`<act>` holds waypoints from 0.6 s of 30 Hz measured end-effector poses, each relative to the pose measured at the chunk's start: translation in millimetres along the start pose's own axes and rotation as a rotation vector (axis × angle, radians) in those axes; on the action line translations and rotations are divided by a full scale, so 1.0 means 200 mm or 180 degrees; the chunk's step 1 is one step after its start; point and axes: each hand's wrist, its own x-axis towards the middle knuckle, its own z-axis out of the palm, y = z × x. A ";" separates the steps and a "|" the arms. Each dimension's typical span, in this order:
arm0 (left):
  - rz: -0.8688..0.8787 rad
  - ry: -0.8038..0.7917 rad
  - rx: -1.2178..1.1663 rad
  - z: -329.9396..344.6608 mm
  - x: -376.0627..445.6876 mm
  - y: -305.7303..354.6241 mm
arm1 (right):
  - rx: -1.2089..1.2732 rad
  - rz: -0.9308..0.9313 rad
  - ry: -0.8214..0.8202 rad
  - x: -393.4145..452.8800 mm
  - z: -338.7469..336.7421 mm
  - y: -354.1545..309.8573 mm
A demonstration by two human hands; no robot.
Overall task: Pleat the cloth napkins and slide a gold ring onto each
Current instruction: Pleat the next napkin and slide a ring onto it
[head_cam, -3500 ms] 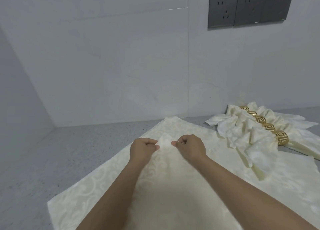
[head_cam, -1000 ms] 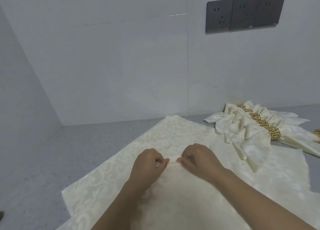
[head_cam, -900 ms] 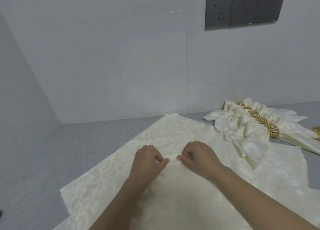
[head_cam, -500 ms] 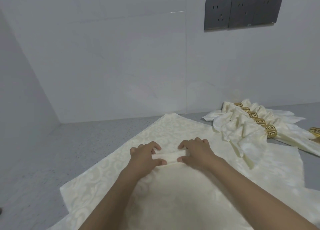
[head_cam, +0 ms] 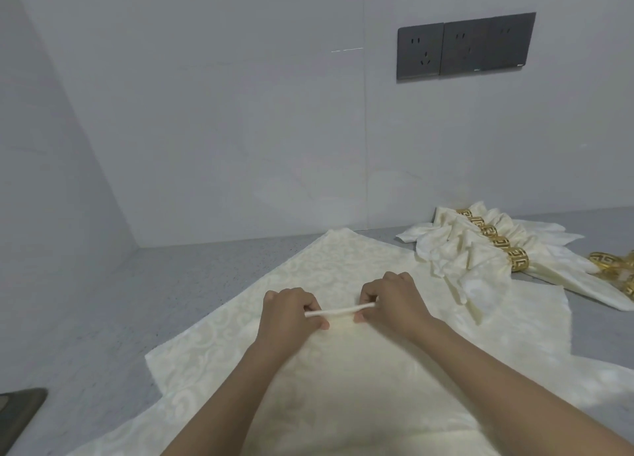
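The left hand [head_cam: 290,313] and right hand [head_cam: 394,301] each pinch one end of a narrow raised pleat [head_cam: 338,309] in the cream napkin [head_cam: 240,339], fingers curled around the fold. That napkin lies spread on the grey desk [head_cam: 178,284], and at two o'clock from it lie the ringed napkins [head_cam: 480,249] and loose gold rings [head_cam: 614,267].

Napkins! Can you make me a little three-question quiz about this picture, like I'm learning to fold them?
1. True or false: both hands, left hand and right hand, pinch the same fold of the flat napkin.
2. Where do the finished napkins lie? A) far right, near the wall B) under the hands C) at the left edge of the counter
3. Fill in: the loose rings at the right edge are ____ in colour.

Key: 1 true. 2 A. 3 gold.
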 end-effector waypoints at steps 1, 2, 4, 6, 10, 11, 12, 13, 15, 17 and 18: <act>-0.0008 -0.0020 -0.0011 0.00 -0.01 0.00 | -0.0025 -0.0028 -0.0027 -0.01 0.00 0.00; -0.0020 -0.0070 -0.0015 -0.01 -0.03 0.00 | -0.0053 -0.0039 -0.0063 -0.03 -0.01 -0.01; -0.0056 -0.0236 -0.0067 -0.02 -0.06 0.01 | -0.0060 -0.0024 -0.0153 -0.06 -0.02 -0.01; -0.0083 -0.0350 -0.0101 -0.03 -0.09 0.00 | 0.0019 0.0011 -0.0234 -0.10 -0.02 -0.02; -0.0137 -0.0506 -0.0220 -0.04 -0.13 0.00 | 0.0191 0.0091 -0.0362 -0.15 -0.05 -0.02; -0.0199 -0.0519 -0.0327 -0.04 -0.14 -0.01 | 0.0235 0.0133 -0.0382 -0.16 -0.05 -0.02; -0.0296 -0.0517 -0.0474 -0.05 -0.15 -0.01 | 0.0295 0.0199 -0.0383 -0.17 -0.05 -0.01; -0.0408 -0.0515 -0.0639 -0.04 -0.16 -0.01 | 0.0380 0.0285 -0.0359 -0.18 -0.05 -0.01; -0.0553 -0.0445 -0.0896 -0.03 -0.18 -0.03 | 0.0554 0.0453 -0.0249 -0.19 -0.03 0.00; -0.0627 -0.0359 -0.1049 -0.01 -0.19 -0.04 | 0.0673 0.0578 -0.0134 -0.20 0.00 0.00; -0.0665 -0.0307 -0.1070 0.00 -0.19 -0.04 | 0.0679 0.0603 -0.0096 -0.20 0.00 -0.01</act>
